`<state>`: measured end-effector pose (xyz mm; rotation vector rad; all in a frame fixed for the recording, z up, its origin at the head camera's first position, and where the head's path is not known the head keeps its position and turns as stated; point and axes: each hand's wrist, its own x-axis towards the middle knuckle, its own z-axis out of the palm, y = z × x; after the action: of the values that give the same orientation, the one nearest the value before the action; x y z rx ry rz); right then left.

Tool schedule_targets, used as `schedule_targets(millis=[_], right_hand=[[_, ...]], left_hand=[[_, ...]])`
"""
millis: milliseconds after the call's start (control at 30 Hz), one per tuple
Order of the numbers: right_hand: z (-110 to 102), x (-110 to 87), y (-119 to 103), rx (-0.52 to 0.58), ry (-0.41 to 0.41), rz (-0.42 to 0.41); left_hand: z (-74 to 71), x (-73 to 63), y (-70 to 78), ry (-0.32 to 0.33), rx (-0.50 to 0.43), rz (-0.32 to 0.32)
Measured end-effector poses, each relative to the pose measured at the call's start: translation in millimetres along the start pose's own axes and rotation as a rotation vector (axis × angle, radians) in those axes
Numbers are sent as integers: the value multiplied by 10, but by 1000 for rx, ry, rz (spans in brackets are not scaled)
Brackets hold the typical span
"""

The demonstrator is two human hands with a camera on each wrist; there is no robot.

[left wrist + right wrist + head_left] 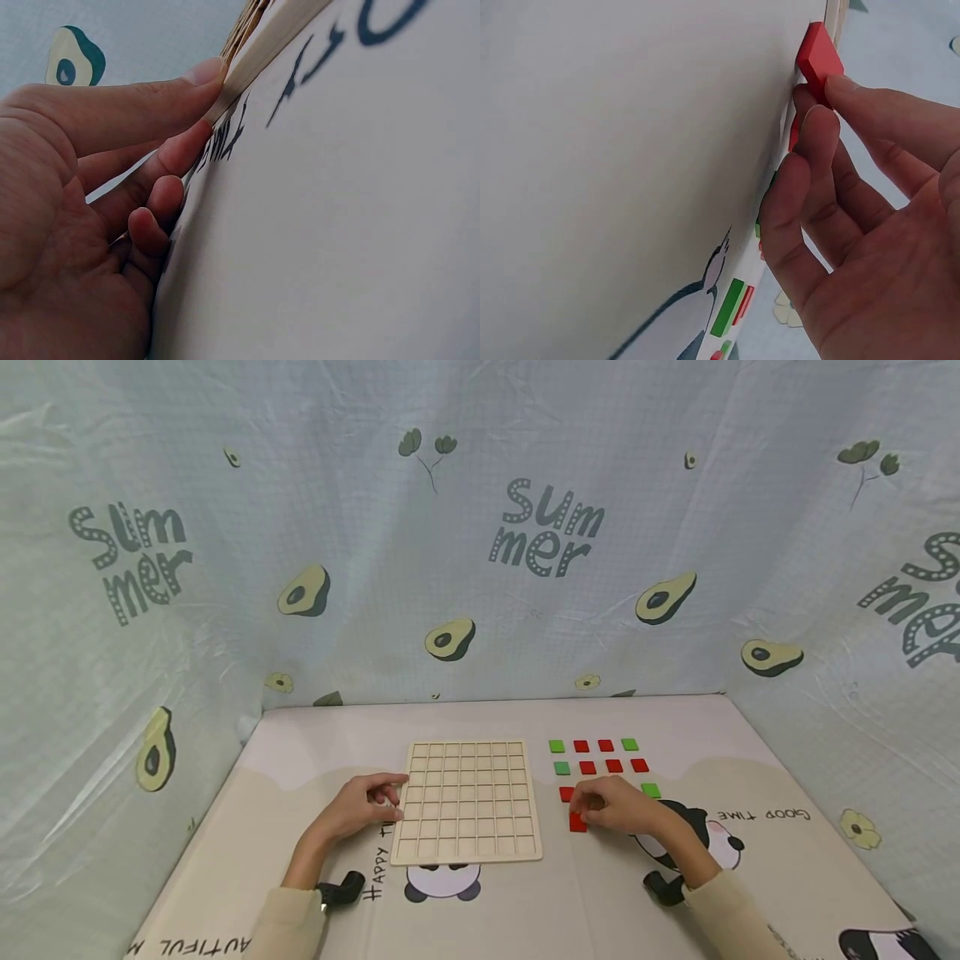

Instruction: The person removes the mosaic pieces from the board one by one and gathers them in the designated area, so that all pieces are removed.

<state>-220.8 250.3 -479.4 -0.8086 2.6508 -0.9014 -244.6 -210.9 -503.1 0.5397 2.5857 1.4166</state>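
Note:
A pale wooden grid board [467,802] with rows of square cells lies on the table. At its left edge rests my left hand [367,802], the index finger and thumb touching the side and the other fingers bent in. The left wrist view shows the thumb [202,73] against the board's edge [259,56]. To the right of the board, my right hand [617,803] pinches a red square tile [820,58] between thumb and fingertips. That tile looks tilted in the right wrist view. Other red tiles [587,767] and green tiles [562,768] lie around and beyond this hand.
The loose tiles form rough rows right of the board, a green tile [650,790] just beyond the right wrist. A printed cloth [480,910] with pandas and lettering covers the table. Light curtains [360,527] with avocado prints stand behind and at both sides.

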Motion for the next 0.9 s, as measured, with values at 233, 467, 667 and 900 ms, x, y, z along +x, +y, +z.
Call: schedule_targets(millis=[233,467,667,900], right_hand=[[2,5,-38,-23,6,16],[15,13,-37,-39,16,38],[19,-1,-36,-29,20,74],[34,-11,-19,-51,5,49]], left_hand=[[2,1,13,-4,-21,-13],[-2,1,10,0,-12,-16],[6,0,12,-7,-13,-19],[5,-2,15,-5,-18,-11]])
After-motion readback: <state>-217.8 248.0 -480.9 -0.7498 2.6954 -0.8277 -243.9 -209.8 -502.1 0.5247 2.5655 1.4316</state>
